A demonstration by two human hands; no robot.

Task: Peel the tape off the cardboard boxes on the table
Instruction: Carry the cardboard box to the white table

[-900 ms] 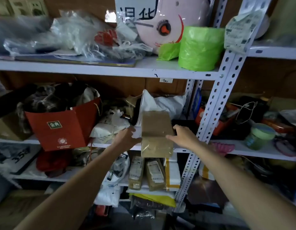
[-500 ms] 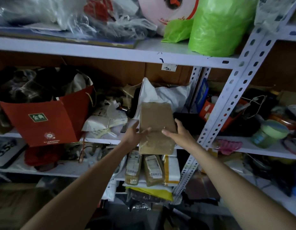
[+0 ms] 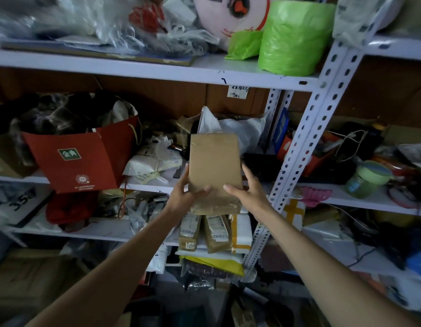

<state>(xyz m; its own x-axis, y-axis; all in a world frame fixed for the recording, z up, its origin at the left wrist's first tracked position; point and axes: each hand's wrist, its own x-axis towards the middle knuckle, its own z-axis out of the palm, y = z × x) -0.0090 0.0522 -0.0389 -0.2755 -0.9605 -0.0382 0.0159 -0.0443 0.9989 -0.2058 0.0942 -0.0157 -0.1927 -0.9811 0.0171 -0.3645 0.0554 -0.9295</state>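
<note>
Two bare hands hold a flat cardboard box (image 3: 214, 161) upright in front of cluttered metal shelves (image 3: 252, 76).

The left hand (image 3: 182, 198) grips the box's lower left edge, thumb curled across the front and fingers hidden behind. The right hand (image 3: 250, 193) clasps the lower right edge, thumb on the front and fingers (image 3: 246, 172) along the side. Glossy tape (image 3: 214, 207) crosses the box's lower end. A red paper bag (image 3: 86, 159) stands on the shelf to the left.

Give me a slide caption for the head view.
Left hand and right hand hold a flat cardboard box upright before cluttered white shelves.
</note>
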